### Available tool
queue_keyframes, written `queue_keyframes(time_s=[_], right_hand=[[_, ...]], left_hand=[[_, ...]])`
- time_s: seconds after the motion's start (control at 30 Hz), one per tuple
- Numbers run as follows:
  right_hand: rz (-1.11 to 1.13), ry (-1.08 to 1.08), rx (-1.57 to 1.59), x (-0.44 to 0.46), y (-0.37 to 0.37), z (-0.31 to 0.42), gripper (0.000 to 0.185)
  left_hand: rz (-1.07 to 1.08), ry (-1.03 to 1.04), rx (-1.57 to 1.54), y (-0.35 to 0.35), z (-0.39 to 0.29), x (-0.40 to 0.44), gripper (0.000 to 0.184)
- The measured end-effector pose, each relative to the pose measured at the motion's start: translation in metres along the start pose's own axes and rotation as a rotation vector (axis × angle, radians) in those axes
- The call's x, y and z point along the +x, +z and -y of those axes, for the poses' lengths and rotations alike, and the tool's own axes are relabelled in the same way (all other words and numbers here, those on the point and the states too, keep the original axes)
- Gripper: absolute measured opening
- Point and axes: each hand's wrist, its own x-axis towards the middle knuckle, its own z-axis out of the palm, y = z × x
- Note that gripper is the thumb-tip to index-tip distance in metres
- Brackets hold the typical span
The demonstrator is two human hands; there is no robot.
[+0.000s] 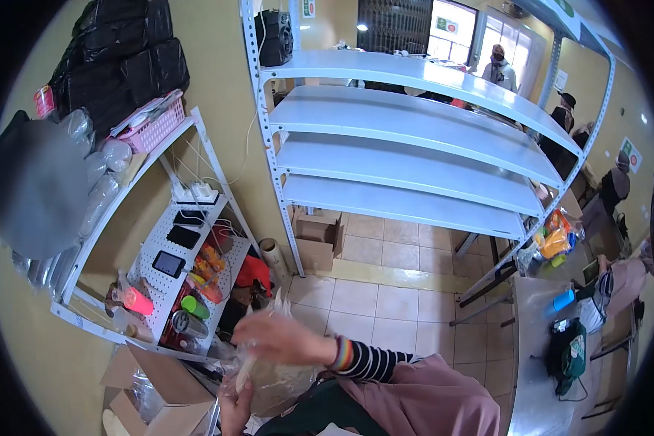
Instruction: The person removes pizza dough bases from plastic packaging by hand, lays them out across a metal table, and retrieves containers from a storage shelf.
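Observation:
A clear plastic bag (287,385) with something pale in or behind it lies against my lap at the bottom of the view. My left hand (235,410) is closed on the edge of the bag, around a pale, folded part. Above it, my right hand (283,338) reaches across to the left over the bag's upper part, in a striped sleeve and a rainbow wristband. Motion smears its fingers, so its grip does not show. An open cardboard box (185,381) with clear plastic inside stands just left of my hands.
A tall white metal shelf rack (414,160) stands ahead. At left, a white shelf unit (149,272) carries phones, cups and a power strip, with black bundles (127,58) above. A metal table (534,341) holds a blue cup and a dark green bag at right. Several people are farther back.

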Motion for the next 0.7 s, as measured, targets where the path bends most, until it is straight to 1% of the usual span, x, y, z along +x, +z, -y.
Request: queue_keyframes(time_s=[0.03,0.1,0.13,0.2,0.23,0.27,0.33,0.4,0.47,0.5,0.53,0.67,0.7], right_hand=[[-0.007,0.008,-0.001,-0.004,-0.006,-0.003,0.028],[-0.087,0.313,-0.132,-0.014,-0.013,-0.005,0.028],[-0.085,0.320,-0.128,-0.023,-0.008,-0.013,0.028],[-0.029,0.467,0.196,-0.037,0.003,-0.029,0.026],[-0.138,0.473,0.363,-0.038,0.008,-0.025,0.022],[-0.119,0.478,0.377,-0.038,0.013,-0.024,0.022],[-0.198,0.512,0.474,-0.039,0.027,-0.023,0.016],[-0.290,0.594,0.550,-0.033,0.035,-0.009,0.012],[-0.356,0.606,0.588,-0.027,0.041,0.004,0.009],[-0.376,0.610,0.592,-0.024,0.044,0.007,0.008],[-0.401,0.609,0.590,-0.021,0.046,0.009,0.007],[-0.287,0.600,0.548,-0.006,0.047,0.025,0.006],[-0.195,0.557,0.527,0.000,0.050,0.031,0.007]], left_hand=[[0.010,-0.001,0.003,0.001,-0.001,-0.004,0.036],[-0.237,-0.150,-0.278,0.006,-0.003,-0.016,0.039],[-0.235,-0.158,-0.277,0.002,-0.003,-0.020,0.039],[-0.262,-0.204,-0.504,-0.006,-0.003,-0.024,0.041],[-0.206,-0.191,-0.485,-0.012,-0.001,-0.027,0.041],[-0.224,-0.206,-0.488,-0.017,0.004,-0.029,0.041],[-0.251,-0.273,-0.432,-0.021,0.023,-0.039,0.046],[-0.292,-0.311,-0.612,-0.020,0.042,-0.046,0.049],[-0.176,-0.170,-0.584,-0.028,0.033,-0.052,0.055],[-0.218,-0.191,-0.582,-0.034,0.031,-0.059,0.055],[-0.192,-0.155,-0.633,-0.040,0.028,-0.064,0.062],[-0.052,0.035,-0.826,-0.061,0.022,-0.083,0.093],[-0.025,-0.005,-0.737,-0.069,0.025,-0.088,0.102]])
